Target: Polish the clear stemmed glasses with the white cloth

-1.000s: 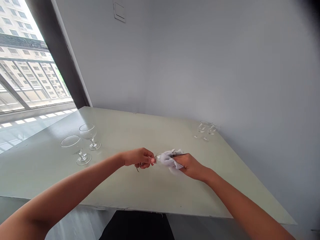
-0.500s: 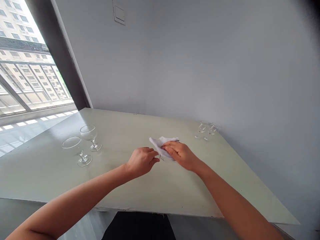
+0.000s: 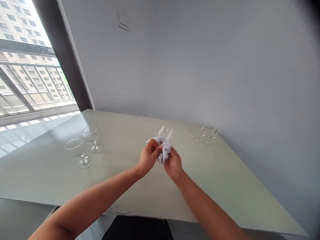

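Note:
Above the middle of the table, a clear stemmed glass [image 3: 165,132] is held with its bowl up, tilted slightly. A white cloth [image 3: 166,151] is bunched around its stem and lower part, hiding most of them. My left hand [image 3: 149,156] is closed, thumb and fingers pinched at the stem where the cloth meets it. From the other side, my right hand [image 3: 173,164] is wrapped around the cloth, its fingers mostly hidden behind it.
Two stemmed glasses [image 3: 90,135] stand upright on the table's left side. More small stemmed glasses [image 3: 213,133] are grouped near its far right edge. The pale table [image 3: 125,133] meets grey walls behind; a window [image 3: 30,80] is at left.
My right hand and the cloth have moved from the glass's bowl to its stem. The glass has turned, so its bowl now shows uncovered and points up.

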`<act>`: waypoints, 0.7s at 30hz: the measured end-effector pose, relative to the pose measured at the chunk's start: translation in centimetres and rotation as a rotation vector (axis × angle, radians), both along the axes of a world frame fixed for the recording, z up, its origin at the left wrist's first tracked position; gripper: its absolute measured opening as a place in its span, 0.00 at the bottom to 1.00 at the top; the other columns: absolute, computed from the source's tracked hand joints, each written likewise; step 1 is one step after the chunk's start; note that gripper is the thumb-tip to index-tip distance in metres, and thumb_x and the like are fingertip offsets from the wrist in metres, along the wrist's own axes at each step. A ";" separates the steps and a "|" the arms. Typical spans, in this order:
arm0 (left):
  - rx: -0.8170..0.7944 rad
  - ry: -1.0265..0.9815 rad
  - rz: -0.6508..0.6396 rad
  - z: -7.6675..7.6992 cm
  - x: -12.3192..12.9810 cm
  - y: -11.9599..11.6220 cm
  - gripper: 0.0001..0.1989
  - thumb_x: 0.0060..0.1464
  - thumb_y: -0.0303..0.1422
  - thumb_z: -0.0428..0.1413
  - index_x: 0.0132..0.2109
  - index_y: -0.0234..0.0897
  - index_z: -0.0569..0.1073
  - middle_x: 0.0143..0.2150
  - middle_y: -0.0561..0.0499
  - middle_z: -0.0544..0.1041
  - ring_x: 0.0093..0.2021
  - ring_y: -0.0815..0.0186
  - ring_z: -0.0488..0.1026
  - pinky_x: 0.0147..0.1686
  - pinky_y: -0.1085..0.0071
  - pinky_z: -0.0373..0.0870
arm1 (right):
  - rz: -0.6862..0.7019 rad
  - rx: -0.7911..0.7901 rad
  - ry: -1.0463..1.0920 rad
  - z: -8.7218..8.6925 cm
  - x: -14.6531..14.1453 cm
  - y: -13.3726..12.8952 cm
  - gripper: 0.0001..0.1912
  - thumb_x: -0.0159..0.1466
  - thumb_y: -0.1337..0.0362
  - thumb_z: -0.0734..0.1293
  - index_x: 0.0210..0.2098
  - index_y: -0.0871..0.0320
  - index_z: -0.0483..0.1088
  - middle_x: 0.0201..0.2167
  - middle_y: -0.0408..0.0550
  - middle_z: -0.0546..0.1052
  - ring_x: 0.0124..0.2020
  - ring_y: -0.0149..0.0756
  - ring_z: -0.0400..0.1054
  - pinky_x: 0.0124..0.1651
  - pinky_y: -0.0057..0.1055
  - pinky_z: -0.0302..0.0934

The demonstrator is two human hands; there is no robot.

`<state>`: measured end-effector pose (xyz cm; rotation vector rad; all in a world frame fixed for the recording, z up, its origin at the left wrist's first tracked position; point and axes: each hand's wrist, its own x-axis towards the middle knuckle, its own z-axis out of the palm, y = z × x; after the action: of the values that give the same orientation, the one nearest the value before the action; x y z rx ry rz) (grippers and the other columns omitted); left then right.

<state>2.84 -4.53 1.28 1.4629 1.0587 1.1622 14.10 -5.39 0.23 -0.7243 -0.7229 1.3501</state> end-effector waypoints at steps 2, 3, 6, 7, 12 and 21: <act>0.042 0.076 0.047 -0.2 0.2 0.5 0.10 0.52 0.40 0.48 0.31 0.39 0.60 0.22 0.58 0.61 0.22 0.74 0.58 0.21 0.78 0.54 | 0.014 0.080 -0.112 -0.4 -0.6 -0.4 0.08 0.59 0.57 0.63 0.29 0.53 0.68 0.28 0.41 0.68 0.31 0.30 0.62 0.34 0.27 0.58; 0.077 0.148 0.074 -0.3 0.2 0.6 0.08 0.53 0.38 0.47 0.31 0.39 0.62 0.23 0.57 0.62 0.23 0.73 0.59 0.22 0.77 0.55 | 0.021 0.114 -0.155 -0.6 -0.7 -0.5 0.09 0.60 0.55 0.62 0.32 0.53 0.68 0.30 0.42 0.68 0.33 0.30 0.62 0.35 0.27 0.58; 0.275 0.429 0.206 -0.6 -0.2 0.7 0.03 0.50 0.29 0.48 0.32 0.40 0.66 0.35 0.52 0.68 0.35 0.68 0.65 0.31 0.72 0.61 | 0.032 0.127 -0.204 -1.1 -1.0 -0.5 0.12 0.58 0.52 0.63 0.37 0.52 0.68 0.31 0.42 0.68 0.33 0.30 0.62 0.35 0.27 0.58; 0.356 0.517 0.242 -0.6 -0.3 0.5 0.05 0.48 0.27 0.48 0.32 0.40 0.67 0.41 0.50 0.67 0.41 0.65 0.65 0.36 0.69 0.62 | 0.034 0.103 -0.200 -1.2 -0.9 -0.5 0.13 0.57 0.52 0.64 0.37 0.52 0.68 0.31 0.42 0.68 0.32 0.30 0.61 0.34 0.27 0.58; 0.439 0.517 0.094 0.2 -1.5 -0.4 0.06 0.47 0.25 0.50 0.34 0.39 0.67 0.50 0.49 0.65 0.49 0.62 0.63 0.49 0.60 0.58 | 0.077 -0.092 -0.075 -1.2 0.2 0.1 0.15 0.53 0.50 0.67 0.28 0.56 0.67 0.21 0.41 0.68 0.24 0.30 0.62 0.30 0.30 0.59; -0.342 -0.339 -0.409 2.2 -1.6 1.8 0.22 0.44 0.37 0.60 0.44 0.36 0.62 0.45 0.43 0.71 0.32 0.66 0.72 0.30 0.69 0.69 | 0.394 -0.120 -0.040 -1.0 -0.2 -0.7 0.16 0.54 0.51 0.66 0.30 0.57 0.68 0.21 0.44 0.70 0.21 0.33 0.65 0.28 0.34 0.61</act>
<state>1.25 -2.74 3.48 1.0967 0.6451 0.8465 13.94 -6.07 -0.78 -0.7291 -0.8521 1.7523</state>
